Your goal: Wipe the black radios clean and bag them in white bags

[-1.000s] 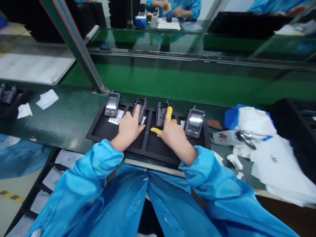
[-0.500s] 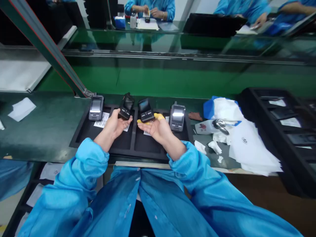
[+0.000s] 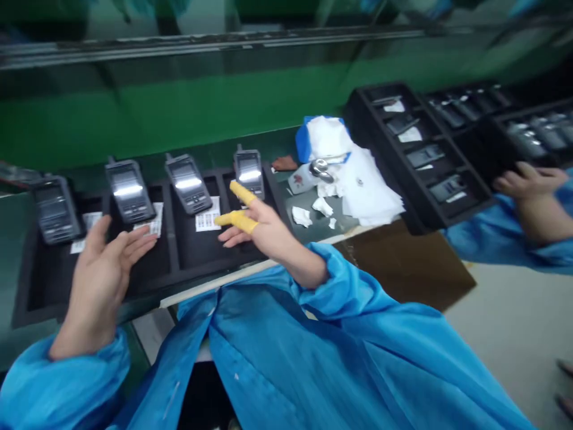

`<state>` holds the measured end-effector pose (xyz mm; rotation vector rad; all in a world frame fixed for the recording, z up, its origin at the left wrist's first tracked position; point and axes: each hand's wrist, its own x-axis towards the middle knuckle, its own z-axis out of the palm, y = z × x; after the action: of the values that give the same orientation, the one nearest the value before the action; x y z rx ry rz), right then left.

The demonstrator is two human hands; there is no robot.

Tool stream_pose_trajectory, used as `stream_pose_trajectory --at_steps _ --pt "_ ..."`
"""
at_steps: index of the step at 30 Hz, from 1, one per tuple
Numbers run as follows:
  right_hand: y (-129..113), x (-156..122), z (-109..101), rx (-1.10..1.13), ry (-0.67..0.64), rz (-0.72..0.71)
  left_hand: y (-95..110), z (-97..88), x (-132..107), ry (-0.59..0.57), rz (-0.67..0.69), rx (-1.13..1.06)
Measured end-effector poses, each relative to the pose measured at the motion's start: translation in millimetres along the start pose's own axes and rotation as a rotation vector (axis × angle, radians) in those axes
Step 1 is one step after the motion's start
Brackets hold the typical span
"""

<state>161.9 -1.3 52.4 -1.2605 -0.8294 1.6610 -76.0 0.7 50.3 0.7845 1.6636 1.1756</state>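
My left hand (image 3: 105, 269) is open over the left part of a black compartment tray (image 3: 154, 278), fingers spread and holding nothing. Close beyond its fingertips rests a handheld radio (image 3: 129, 191) with a screen and a stub antenna; another radio (image 3: 54, 209) lies further left. My right hand (image 3: 253, 221), with yellow finger cots on two fingers, is open and empty above the tray's right part. To its left lies a radio (image 3: 188, 182); the rightmost radio (image 3: 249, 170) sits just behind its fingers. Printed white labels (image 3: 208, 216) show beside the radios in the compartments.
Right of the tray are a blue box of white wipes (image 3: 329, 137), a small bottle with a metal top (image 3: 308, 176), crumpled scraps (image 3: 322, 207) and stacked white sheets (image 3: 371, 185). Another black tray (image 3: 394, 173) holds devices. A co-worker's hand (image 3: 532, 179) is at far right.
Both hands have let go of the two middle radios, which now lie in the tray. The hands have opened and drawn back. The view has turned right, showing a co-worker's arms.
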Motion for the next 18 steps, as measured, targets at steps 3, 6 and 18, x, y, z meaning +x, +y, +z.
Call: stream_pose_trajectory --at_steps 3,6,18 --pt "-7 -13 -67 -0.419 0.444 -0.233 -9 3.8 -19 -0.016 0.232 0.191" --pt "2 -19 -120 -1.174 0.671 -0.058 -16 18.1 -36 -0.13 0.389 0.284" --pt "-33 31 -97 -1.602 0.398 -0.559 -36 102.3 -50 -0.506 1.255 0.823"
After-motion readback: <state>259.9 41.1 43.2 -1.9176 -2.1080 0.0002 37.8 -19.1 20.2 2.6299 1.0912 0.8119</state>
